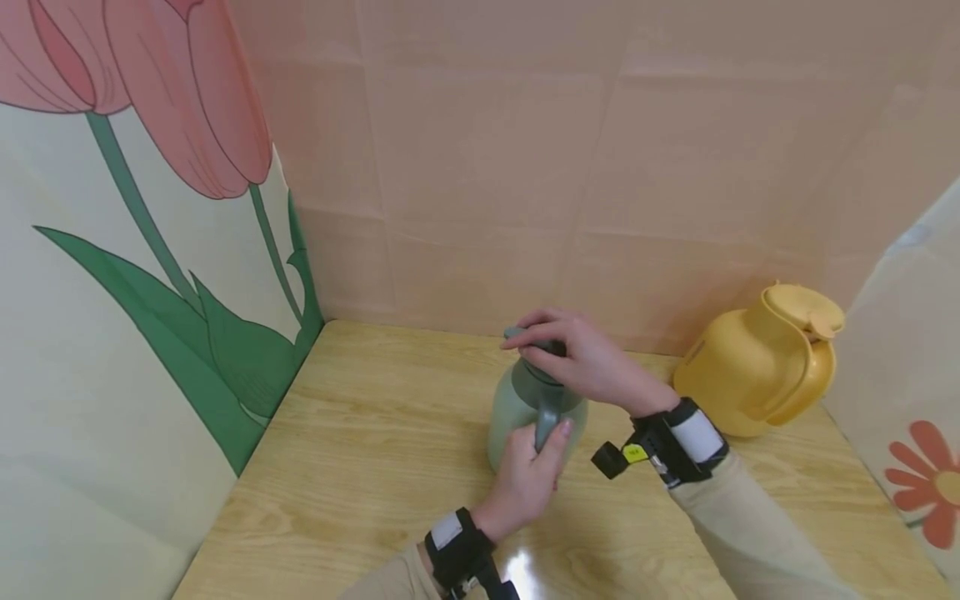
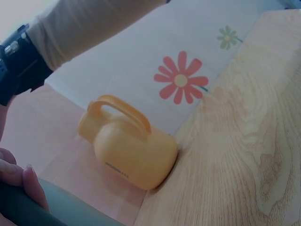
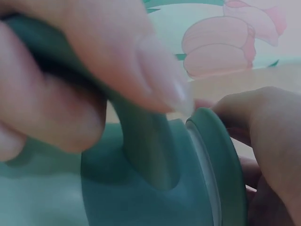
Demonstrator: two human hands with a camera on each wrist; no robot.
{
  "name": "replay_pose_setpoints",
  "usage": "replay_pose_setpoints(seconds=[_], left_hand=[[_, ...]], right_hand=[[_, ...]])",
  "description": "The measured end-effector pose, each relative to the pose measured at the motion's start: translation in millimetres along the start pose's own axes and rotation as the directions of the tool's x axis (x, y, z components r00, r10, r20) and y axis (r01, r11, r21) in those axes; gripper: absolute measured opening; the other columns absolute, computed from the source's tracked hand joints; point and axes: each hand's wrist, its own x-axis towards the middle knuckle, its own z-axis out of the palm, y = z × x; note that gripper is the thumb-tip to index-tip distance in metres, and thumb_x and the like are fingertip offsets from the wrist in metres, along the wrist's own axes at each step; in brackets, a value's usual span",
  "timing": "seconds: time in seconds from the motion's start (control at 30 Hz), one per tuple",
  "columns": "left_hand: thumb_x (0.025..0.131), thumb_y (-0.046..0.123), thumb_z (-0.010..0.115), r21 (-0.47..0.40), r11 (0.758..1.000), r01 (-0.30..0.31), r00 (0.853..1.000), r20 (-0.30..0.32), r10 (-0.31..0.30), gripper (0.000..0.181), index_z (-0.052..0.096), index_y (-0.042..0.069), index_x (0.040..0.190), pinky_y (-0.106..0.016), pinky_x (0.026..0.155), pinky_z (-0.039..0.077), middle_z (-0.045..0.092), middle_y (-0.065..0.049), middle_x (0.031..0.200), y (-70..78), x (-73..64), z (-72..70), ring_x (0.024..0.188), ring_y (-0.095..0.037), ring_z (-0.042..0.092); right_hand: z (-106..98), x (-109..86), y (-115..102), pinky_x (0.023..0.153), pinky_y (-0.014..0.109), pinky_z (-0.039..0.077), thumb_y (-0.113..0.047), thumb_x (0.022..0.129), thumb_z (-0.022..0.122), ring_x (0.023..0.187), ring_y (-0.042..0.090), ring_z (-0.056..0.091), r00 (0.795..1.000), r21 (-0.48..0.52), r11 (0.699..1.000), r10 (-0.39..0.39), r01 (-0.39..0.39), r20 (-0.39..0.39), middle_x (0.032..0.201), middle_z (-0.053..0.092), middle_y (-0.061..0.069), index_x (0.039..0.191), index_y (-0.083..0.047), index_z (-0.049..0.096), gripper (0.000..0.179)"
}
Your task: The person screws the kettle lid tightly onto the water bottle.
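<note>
A pale green thermos jug (image 1: pixel 504 417) with a darker green collar stands upright on the wooden table. My left hand (image 1: pixel 525 479) grips its dark green handle (image 1: pixel 548 417), the fingers wrapped around it. On top, my right hand (image 1: pixel 588 358) holds the round lid (image 3: pixel 221 165) by its rim from above. A light ring shows under the lid's edge in the right wrist view. Part of the lid is hidden behind the right fingers in the head view. At the lower left of the left wrist view, only a strip of the jug and some fingertips (image 2: pixel 33 186) show.
A yellow thermos jug (image 1: pixel 720 367) stands at the back right, near the corner, its handle toward the right. The wooden table (image 1: pixel 360 467) meets a pink backdrop (image 1: pixel 480 167) behind. Flower-printed sheets (image 1: pixel 112 400) border the left and right sides.
</note>
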Motion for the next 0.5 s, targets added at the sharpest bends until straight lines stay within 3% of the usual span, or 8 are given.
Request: replay_pose_setpoints(seconds=[0.2,0.33,0.5], left_hand=[[0.110,0.029,0.048,0.008,1.000,-0.011,1.000,-0.005,0.011,0.050,0.046,0.007,0.065,-0.020,0.042,0.039,0.043,0.005,0.051,-1.0,-0.4,-1.0,0.041,-0.003,0.043],[0.110,0.027,0.047,-0.024,1.000,-0.020,1.000,-0.008,0.020,0.049,0.046,0.009,0.065,-0.021,0.040,0.037,0.043,0.006,0.050,-0.6,-0.7,-0.5,0.041,-0.003,0.041],[0.110,0.027,0.048,-0.068,0.998,-0.011,1.000,-0.016,0.010,0.050,0.045,0.009,0.064,-0.022,0.039,0.036,0.042,0.006,0.049,-0.9,-2.3,0.4,0.041,-0.003,0.041]], right_hand=[[-1.0,1.9,8.4,0.079,0.040,0.053,-0.018,0.103,0.065,0.106,0.022,0.059,0.999,-0.045,0.999,0.000,-0.002,-0.034,0.122,0.061,0.005,0.125,-0.018,0.074,0.024],[-5.3,-1.4,19.9,0.087,0.048,0.050,-0.025,0.104,0.062,0.115,0.029,0.053,0.995,-0.064,0.994,0.082,-0.086,-0.053,0.127,0.056,0.008,0.129,-0.017,0.071,0.027],[-10.2,-9.0,34.4,0.095,0.058,0.047,-0.039,0.102,0.064,0.126,0.030,0.049,0.976,-0.051,0.977,0.202,-0.206,-0.087,0.138,0.054,0.007,0.128,-0.019,0.069,0.033]])
